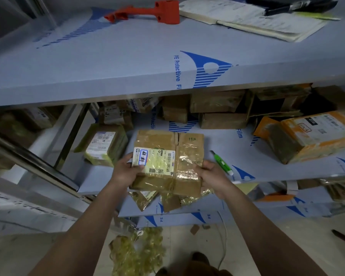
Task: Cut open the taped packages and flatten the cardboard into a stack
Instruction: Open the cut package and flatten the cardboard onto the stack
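**Both hands hold a taped box over the middle shelf**

At the left of the middle shelf (100, 176) lies a small parcel wrapped in yellowish tape (105, 145), its white label facing up. Behind it, further back, more labelled cartons are stacked in shadow.

The left hand (126, 172) grips the near left edge of the cardboard box (167, 162), thumb on top pressing the white shipping label (153, 160), the other fingers curled underneath out of sight. The box is flat and brown, sealed with glossy clear tape across its top and along a centre seam, and sits at the front edge of the shelf, tipped slightly toward the person. The right hand (211, 176) grasps the box's near right corner, fingers wrapped round the edge.

Just right of that hand, a green and white utility knife (221, 163) lies on the shelf, apart from the box. Further right rests a larger orange-taped package (307, 136), tilted.

On the top shelf are an orange plastic tool (147, 11) and an open notebook (251, 18). Below the box, scraps of tape and cardboard (167, 198) lie on the lower shelf, and a heap of crumpled tape (135, 251) on the floor.
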A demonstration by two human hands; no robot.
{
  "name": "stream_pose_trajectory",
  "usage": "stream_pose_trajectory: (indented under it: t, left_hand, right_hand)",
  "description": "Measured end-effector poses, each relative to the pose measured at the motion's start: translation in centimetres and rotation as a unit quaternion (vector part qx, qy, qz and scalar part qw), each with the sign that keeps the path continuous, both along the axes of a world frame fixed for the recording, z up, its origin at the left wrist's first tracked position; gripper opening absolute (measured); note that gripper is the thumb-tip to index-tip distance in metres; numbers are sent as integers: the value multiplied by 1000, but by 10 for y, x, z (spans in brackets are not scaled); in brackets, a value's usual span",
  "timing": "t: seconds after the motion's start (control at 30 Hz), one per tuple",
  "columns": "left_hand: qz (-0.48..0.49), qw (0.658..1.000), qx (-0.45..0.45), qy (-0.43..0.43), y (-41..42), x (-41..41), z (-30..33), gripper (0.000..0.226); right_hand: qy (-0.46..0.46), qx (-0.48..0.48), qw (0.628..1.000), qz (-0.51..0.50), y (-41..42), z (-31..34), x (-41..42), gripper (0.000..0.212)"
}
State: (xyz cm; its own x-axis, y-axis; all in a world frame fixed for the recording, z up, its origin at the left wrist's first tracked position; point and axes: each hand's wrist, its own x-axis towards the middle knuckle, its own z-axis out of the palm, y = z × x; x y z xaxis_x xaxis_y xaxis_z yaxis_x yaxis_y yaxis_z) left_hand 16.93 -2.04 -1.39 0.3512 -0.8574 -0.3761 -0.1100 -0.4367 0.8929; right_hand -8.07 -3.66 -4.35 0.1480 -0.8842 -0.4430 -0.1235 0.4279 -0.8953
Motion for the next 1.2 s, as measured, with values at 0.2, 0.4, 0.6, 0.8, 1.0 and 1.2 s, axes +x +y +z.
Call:
stream_pose_trajectory:
  t: [0.2, 0.4, 0.6, 0.8, 1.0, 1.2]
  left_hand:
    - [-174, 911, -74, -366, -14, 12, -24, 69]
    - [-369, 835, 82, -400, -10, -12, -42, 58]
    - [-388, 830, 77, -392, -4, 5, -56, 55]
    - [-387, 818, 58, -422, -10, 19, -59, 61]
    - [-394, 800, 45, -450, -15, 27, -68, 61]
    - [-347, 771, -30, -534, -15, 21, -58, 55]
  right_hand:
    - [-36, 42, 990, -131, -4, -16, 30, 9]
    - [155, 82, 984, 26, 3, -11, 56, 28]
    - [408, -303, 852, 125, -17, -35, 46, 35]
    - [497, -208, 796, 276, -17, -64, 55, 76]
    - [546, -144, 775, 284, -10, -58, 73, 80]
    - [562, -102, 780, 256, -14, -47, 91, 80]
